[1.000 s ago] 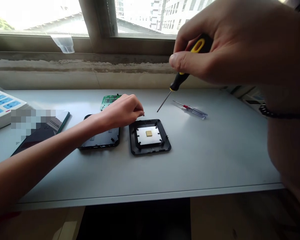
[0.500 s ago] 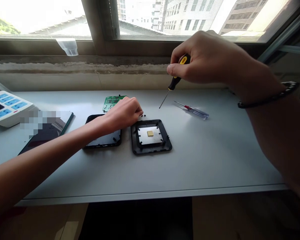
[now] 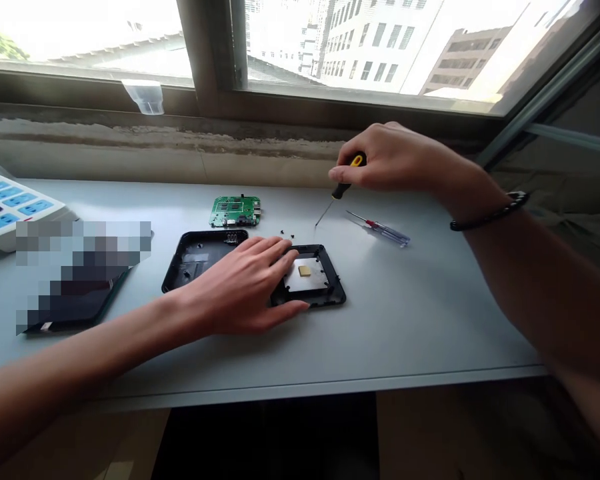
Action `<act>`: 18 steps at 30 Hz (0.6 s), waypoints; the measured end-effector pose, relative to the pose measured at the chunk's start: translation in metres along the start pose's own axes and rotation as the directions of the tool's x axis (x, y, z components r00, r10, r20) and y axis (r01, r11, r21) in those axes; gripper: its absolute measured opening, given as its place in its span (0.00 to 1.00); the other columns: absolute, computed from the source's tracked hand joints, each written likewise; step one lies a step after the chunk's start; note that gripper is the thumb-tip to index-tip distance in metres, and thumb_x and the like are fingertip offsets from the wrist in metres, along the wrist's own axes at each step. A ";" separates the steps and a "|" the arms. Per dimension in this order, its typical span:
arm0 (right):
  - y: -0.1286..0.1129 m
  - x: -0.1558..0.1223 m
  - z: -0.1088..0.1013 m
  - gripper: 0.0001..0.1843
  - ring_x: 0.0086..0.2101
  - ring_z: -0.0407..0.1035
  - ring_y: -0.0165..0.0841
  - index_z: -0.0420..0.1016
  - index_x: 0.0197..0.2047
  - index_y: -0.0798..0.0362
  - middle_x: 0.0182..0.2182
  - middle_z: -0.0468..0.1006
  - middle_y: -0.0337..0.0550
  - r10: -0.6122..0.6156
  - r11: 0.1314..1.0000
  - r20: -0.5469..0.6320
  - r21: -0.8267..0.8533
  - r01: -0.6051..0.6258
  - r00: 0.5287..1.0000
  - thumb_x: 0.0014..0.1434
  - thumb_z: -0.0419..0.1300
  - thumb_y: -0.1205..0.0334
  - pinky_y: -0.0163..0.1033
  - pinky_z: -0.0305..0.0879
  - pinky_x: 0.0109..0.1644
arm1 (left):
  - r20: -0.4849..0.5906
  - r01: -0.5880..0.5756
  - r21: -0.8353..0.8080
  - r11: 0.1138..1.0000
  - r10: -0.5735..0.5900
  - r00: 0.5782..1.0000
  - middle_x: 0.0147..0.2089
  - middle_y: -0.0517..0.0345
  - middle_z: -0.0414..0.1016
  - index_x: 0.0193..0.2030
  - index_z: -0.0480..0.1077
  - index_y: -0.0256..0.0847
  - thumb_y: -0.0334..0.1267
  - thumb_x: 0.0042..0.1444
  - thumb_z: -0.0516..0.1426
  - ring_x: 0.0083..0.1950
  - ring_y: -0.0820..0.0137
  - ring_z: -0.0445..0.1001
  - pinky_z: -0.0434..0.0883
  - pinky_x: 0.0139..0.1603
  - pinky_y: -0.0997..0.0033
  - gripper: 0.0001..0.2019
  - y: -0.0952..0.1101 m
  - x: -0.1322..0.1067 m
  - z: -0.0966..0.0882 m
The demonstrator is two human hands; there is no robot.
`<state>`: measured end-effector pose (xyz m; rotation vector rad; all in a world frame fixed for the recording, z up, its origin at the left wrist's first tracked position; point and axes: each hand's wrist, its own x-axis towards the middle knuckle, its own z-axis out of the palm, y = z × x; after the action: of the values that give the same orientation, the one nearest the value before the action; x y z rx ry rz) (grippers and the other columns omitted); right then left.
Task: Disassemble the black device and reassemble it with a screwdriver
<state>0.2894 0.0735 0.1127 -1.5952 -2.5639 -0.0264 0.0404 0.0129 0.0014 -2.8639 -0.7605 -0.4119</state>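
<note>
The left hand (image 3: 235, 288) has just moved off the black case shell (image 3: 195, 257), which now lies uncovered at nine o'clock from the square black plastic frame (image 3: 333, 293); the hand rests open over that frame on the worktop (image 3: 430, 320), fingers spread across it. The right hand (image 3: 390, 157) sits at the frame's one o'clock, thumb and fingers pinching a yellow-and-black precision screwdriver (image 3: 347, 177) with its tip just above the worktop. Tiny black screws (image 3: 286, 233) lie near twelve o'clock, a green circuit board (image 3: 234, 211) at eleven, and a clear-handled screwdriver (image 3: 380, 229) at two.
</note>
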 end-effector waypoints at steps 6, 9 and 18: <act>0.019 0.002 0.000 0.22 0.34 0.70 0.37 0.82 0.39 0.50 0.32 0.79 0.46 0.166 0.986 0.102 -0.002 -0.166 0.981 0.58 0.61 0.39 0.43 0.60 0.37 | 0.021 0.033 0.039 0.999 -0.034 0.999 0.56 0.33 0.75 0.62 0.66 0.22 0.52 0.72 0.50 0.58 0.49 0.74 0.68 0.63 0.50 0.29 0.008 -0.003 -0.001; 0.038 -0.002 0.011 0.22 0.37 0.74 0.39 0.83 0.40 0.48 0.37 0.83 0.44 0.158 0.987 0.206 -0.007 -0.160 0.966 0.57 0.61 0.40 0.44 0.64 0.40 | 0.081 0.027 0.005 1.000 -0.028 0.996 0.52 0.38 0.76 0.58 0.69 0.25 0.50 0.73 0.49 0.55 0.52 0.75 0.69 0.60 0.52 0.25 0.014 -0.004 -0.001; 0.038 -0.029 0.060 0.27 0.26 0.67 0.31 0.76 0.29 0.50 0.24 0.77 0.39 0.061 0.998 0.392 -0.036 -0.051 0.918 0.61 0.53 0.36 0.40 0.58 0.32 | 0.099 0.069 -0.031 0.997 -0.066 0.993 0.50 0.40 0.75 0.54 0.71 0.26 0.47 0.74 0.48 0.53 0.53 0.74 0.69 0.61 0.51 0.22 0.019 -0.004 0.002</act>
<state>0.3305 0.0690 0.0479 -1.8451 -2.8100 0.3000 0.0469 -0.0048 -0.0029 -2.9154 -0.8776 -0.2971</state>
